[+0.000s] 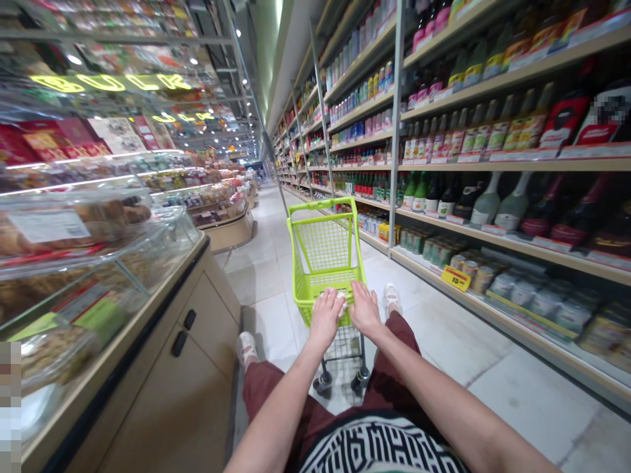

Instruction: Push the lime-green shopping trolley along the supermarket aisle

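Observation:
A lime-green shopping cart (294,263) with a plastic mesh basket stands right in front of me, and nothing shows inside it. My left hand (325,320) is closed over the near handle edge. Between its fingers and the handle is a crumpled white tissue or wipe (341,301). Just to its right, my right hand (365,310) has its fingers bent over the same handle edge. The undersides of both hands are hidden. Below them I see the cart's lower frame and black casters (361,380).
On the right, tall shelves (493,164) hold bottles and cans, with a yellow price tag (456,278) low down. A wooden counter (197,328) with packaged food runs close on the left. The pale tiled aisle (269,217) stretches ahead past another display (229,233).

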{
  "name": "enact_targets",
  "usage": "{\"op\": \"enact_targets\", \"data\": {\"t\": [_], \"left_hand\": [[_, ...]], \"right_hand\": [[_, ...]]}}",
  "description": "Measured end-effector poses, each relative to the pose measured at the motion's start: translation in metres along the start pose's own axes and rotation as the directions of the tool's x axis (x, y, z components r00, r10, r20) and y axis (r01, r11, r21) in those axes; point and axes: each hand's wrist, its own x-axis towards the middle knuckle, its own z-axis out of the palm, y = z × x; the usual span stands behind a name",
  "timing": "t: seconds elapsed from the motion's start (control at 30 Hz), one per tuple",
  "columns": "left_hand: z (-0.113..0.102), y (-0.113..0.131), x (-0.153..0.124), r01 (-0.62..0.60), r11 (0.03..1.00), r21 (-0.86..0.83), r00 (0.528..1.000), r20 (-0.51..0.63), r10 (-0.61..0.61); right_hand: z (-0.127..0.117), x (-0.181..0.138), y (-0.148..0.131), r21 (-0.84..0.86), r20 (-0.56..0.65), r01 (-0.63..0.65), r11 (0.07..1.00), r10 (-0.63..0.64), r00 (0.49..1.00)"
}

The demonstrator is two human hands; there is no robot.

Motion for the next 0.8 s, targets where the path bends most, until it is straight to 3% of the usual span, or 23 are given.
{"op": "enact_targets", "data": {"t": [0.13,0.2,0.27,0.53,0.67,0.8], "left_hand": [[-0.01,-0.046,-0.016,0.189,0.98,0.055,0.981,-0.057,-0.186],[-0.014,-0.057,-0.018,0.247,0.967,0.056,0.968,-0.066,-0.243],[-0.014,-0.054,-0.013,0.243,0.968,0.056,0.969,-0.051,-0.24],[0.0,0.015,0.01,0.138,0.984,0.111,0.99,-0.016,-0.137],[0.0,0.014,0.007,0.093,0.989,0.117,0.996,-0.023,-0.091],[-0.001,-0.009,0.001,0.027,0.995,0.095,1.0,0.003,-0.027]], "right_hand": [[-0.002,-0.002,0.005,0.002,0.009,0.029,1.0,-0.029,1.0],[-0.001,-0.003,0.004,0.012,0.011,0.04,0.999,-0.04,0.999],[0.0,-0.004,0.001,0.025,0.016,0.048,0.999,-0.048,0.999],[0.003,-0.004,-0.002,0.058,0.053,0.101,0.993,-0.104,0.993],[0.002,-0.004,-0.001,0.05,0.061,0.104,0.993,-0.107,0.992],[-0.002,-0.003,0.0,0.045,0.06,0.127,0.991,-0.129,0.99]]}}
